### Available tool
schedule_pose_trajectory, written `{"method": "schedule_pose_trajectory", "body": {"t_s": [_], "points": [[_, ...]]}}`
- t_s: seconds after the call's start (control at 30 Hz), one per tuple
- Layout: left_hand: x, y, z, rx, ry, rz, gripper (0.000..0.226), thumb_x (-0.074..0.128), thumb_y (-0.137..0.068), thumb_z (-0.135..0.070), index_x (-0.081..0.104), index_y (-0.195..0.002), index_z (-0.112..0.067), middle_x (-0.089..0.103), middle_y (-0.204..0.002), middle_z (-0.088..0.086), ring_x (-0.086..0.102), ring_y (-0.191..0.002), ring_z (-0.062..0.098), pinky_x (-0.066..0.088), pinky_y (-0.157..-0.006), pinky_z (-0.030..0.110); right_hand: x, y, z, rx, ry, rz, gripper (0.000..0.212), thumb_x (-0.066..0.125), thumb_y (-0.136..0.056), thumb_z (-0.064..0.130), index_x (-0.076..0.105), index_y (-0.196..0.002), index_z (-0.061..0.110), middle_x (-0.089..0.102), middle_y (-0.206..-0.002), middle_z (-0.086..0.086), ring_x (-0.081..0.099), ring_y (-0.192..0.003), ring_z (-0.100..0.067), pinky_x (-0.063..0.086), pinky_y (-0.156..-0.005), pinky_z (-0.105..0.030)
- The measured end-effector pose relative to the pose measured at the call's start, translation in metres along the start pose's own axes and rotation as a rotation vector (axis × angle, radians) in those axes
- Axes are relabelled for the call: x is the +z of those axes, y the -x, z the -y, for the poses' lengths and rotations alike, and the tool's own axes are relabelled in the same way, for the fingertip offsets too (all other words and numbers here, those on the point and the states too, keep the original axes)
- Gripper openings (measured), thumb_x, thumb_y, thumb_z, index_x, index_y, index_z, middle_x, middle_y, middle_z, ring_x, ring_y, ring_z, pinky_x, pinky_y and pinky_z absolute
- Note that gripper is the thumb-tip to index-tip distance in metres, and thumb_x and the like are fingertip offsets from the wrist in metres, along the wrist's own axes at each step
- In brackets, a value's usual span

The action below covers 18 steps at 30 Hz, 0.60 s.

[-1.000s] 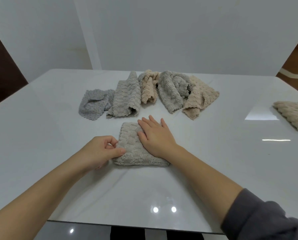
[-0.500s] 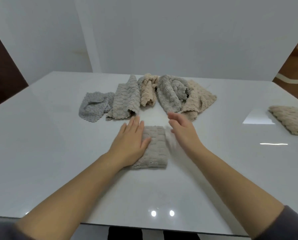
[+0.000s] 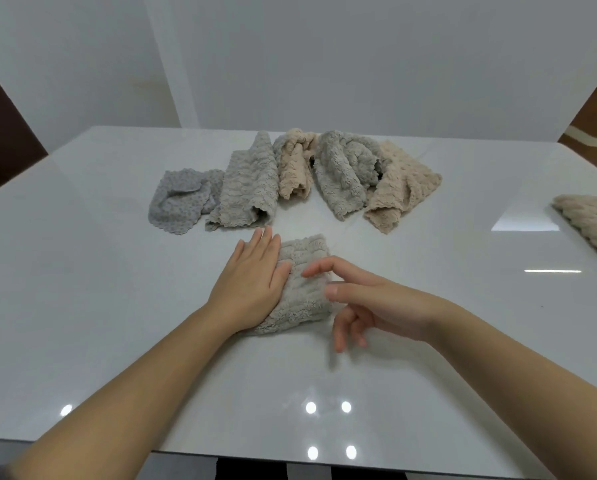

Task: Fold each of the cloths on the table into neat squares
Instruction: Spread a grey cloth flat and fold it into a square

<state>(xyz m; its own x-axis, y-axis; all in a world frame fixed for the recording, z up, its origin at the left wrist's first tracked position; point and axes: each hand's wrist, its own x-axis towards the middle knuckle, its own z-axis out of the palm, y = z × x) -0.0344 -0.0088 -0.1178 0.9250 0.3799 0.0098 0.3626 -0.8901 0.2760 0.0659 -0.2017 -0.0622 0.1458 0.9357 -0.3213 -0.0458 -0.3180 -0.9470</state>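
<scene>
Head view: your white table (image 3: 82,306) carries five crumpled cloths (image 3: 338,181) toward its far edge, a beige cloth (image 3: 591,223) at its right edge. Mid-table, your left hand (image 3: 252,282) presses flat on the folded cloth (image 3: 304,254); your right hand (image 3: 369,299) hovers over it, fingers loose, holding nothing.

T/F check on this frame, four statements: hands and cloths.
1. The left hand lies flat on the folded cloth. True.
2. The right hand grips a cloth from the back row. False: it holds nothing, fingers relaxed, by the folded cloth's right edge.
3. A beige cloth lies apart near the right edge of the table. True.
4. The back-row cloths are all folded into neat squares. False: they lie loose and crumpled.
</scene>
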Motion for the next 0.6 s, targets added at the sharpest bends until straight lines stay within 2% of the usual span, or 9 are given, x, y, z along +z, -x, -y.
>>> {"method": "schedule_pose_trajectory", "body": {"t_s": [0.07,0.13,0.2,0.3,0.4,0.47,0.6], "points": [[0.001,-0.001,0.001,0.002,-0.015,0.013,0.061,0.012,-0.103,-0.044,0.003,-0.156,-0.014,-0.008,-0.163,0.001,-0.013,-0.148,0.009,-0.007,-0.121,0.032,0.005,-0.004,0.003,0.015,0.022,0.148,0.018,0.048,-0.101,0.022,0.044,-0.118,0.024,0.069,-0.076,0.007,0.070,-0.073,-0.030,0.052,-0.054,-0.026],[0.001,-0.002,0.002,0.004,-0.023,0.013,0.068,0.005,-0.097,-0.049,0.003,-0.156,-0.014,-0.007,-0.163,0.001,-0.013,-0.148,0.009,-0.008,-0.121,0.031,0.010,-0.009,0.004,0.040,0.063,0.223,0.013,0.047,-0.102,0.016,0.042,-0.113,0.021,0.069,-0.072,0.000,0.071,-0.077,-0.030,0.053,-0.059,-0.027],[0.001,-0.002,0.001,0.003,-0.027,0.008,0.074,0.002,-0.091,-0.050,0.003,-0.156,-0.014,-0.007,-0.163,0.001,-0.012,-0.148,0.009,-0.008,-0.121,0.031,0.009,-0.009,0.004,0.051,0.131,0.214,0.008,0.048,-0.101,0.015,0.044,-0.107,0.019,0.066,-0.065,0.003,0.069,-0.068,-0.022,0.050,-0.057,-0.026],[0.001,-0.001,0.000,0.003,-0.027,0.003,0.064,0.007,-0.101,-0.046,0.002,-0.156,-0.014,-0.008,-0.163,0.000,-0.013,-0.148,0.009,-0.007,-0.121,0.032,-0.004,-0.006,0.001,0.048,0.203,0.153,0.008,0.056,-0.097,0.017,0.048,-0.099,0.016,0.057,-0.059,0.012,0.059,-0.056,-0.015,0.042,-0.053,-0.024],[0.001,-0.001,-0.001,0.003,-0.026,-0.004,0.060,0.014,-0.104,-0.041,0.002,-0.156,-0.014,-0.008,-0.163,0.001,-0.013,-0.148,0.009,-0.007,-0.121,0.033,-0.006,-0.005,-0.002,0.051,0.108,0.152,0.013,0.058,-0.090,0.020,0.050,-0.101,0.017,0.059,-0.070,0.004,0.068,-0.067,-0.023,0.050,-0.057,-0.025],[0.000,-0.001,-0.002,0.004,-0.036,-0.005,0.060,0.014,-0.104,-0.040,0.002,-0.156,-0.013,-0.008,-0.163,0.001,-0.013,-0.149,0.010,-0.007,-0.121,0.033,-0.002,-0.007,-0.005,0.058,0.049,0.183,0.014,0.056,-0.093,0.018,0.050,-0.106,0.017,0.064,-0.075,-0.003,0.071,-0.077,-0.030,0.055,-0.062,-0.027],[-0.001,0.001,-0.003,0.009,-0.041,-0.002,0.060,0.015,-0.104,-0.041,0.003,-0.156,-0.013,-0.007,-0.163,0.002,-0.013,-0.149,0.011,-0.006,-0.122,0.034,-0.008,-0.002,-0.003,0.048,0.149,0.135,0.013,0.059,-0.093,0.019,0.056,-0.106,0.016,0.060,-0.071,0.006,0.069,-0.063,-0.025,0.053,-0.058,-0.026]]}}
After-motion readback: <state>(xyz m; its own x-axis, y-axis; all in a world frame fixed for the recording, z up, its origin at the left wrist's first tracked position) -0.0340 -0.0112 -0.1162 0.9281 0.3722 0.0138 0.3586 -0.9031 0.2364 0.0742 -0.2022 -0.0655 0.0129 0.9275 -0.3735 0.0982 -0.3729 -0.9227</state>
